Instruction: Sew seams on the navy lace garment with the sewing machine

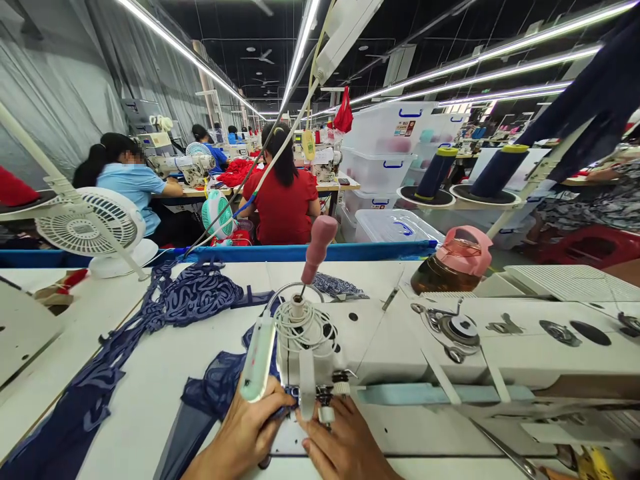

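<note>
A white sewing machine point(385, 333) stands before me, its head over both hands. My left hand point(250, 417) is closed, thumb and fingertips pinching navy fabric point(220, 377) beside the needle area. That fabric trails left and back across the table. On the machine bed, right of the needle area, my right hand point(340, 440) lies with fingers stretched apart; the machine head partly hides them. A pale green lamp point(259, 360) hangs just above my left hand. On top of the head, a pink-handled screwdriver point(319, 247) stands upright within coiled white cord point(300, 327).
A bundle of navy garment pieces point(200, 293) runs along the table's left. A white fan point(93, 223) stands behind it. At the back right are a pink-lidded jug point(453, 260) and navy thread cones point(500, 172). Co-workers point(287, 200) sit ahead, beside stacked plastic boxes point(380, 133).
</note>
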